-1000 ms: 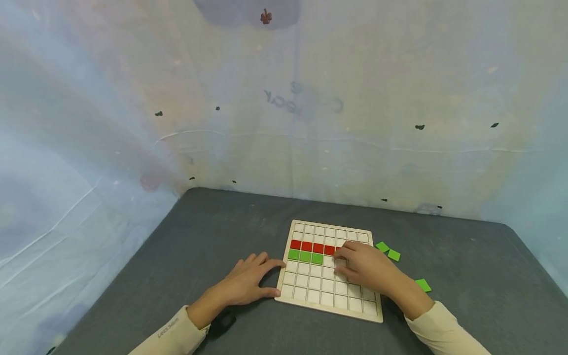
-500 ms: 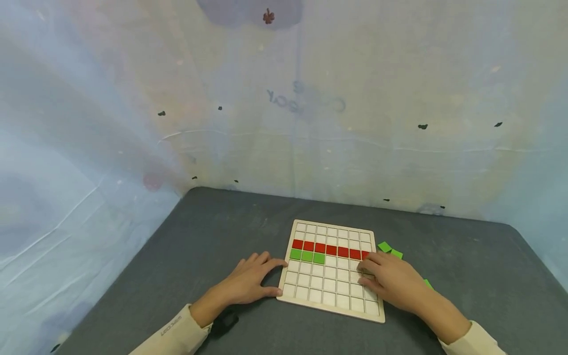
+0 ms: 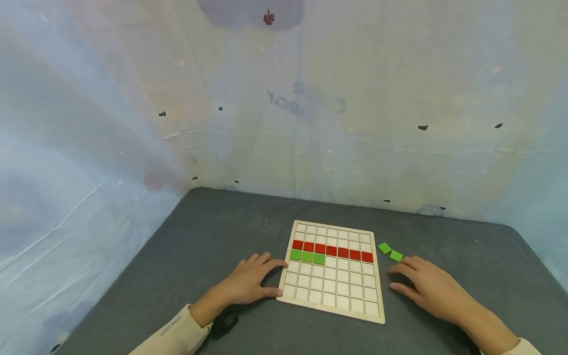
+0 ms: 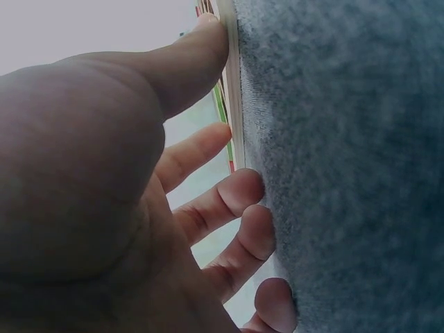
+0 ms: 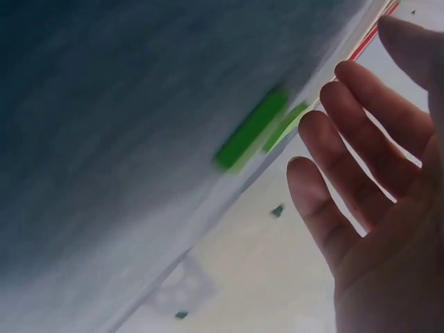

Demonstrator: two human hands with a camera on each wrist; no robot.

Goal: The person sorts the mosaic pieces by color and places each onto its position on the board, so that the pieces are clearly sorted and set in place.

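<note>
A square wooden grid board point(image 3: 328, 309) lies on the table, with a full row of red tiles point(image 3: 331, 251) and, below it, three green tiles point(image 3: 307, 256) at the left. My left hand point(image 3: 246, 282) rests beside the board, its thumb and index fingertip touching the left edge; the other fingers point(image 4: 258, 232) lie on the cloth in the left wrist view. Right of the board my right hand point(image 3: 437, 290) hovers with spread, slightly bent fingers and nothing in them. Two loose green tiles point(image 3: 384, 248) lie just beyond its fingertips, and show blurred in the right wrist view.
Dark grey cloth covers the table point(image 3: 222, 222). A pale draped sheet point(image 3: 284, 148) with small dark marks hangs behind it and along the left side. A black object point(image 3: 225, 323) sits under the left wrist.
My right hand has moved right, off the board, uncovering the end of the red row. A third loose green tile at the right is now hidden behind that hand. The left hand stays put.
</note>
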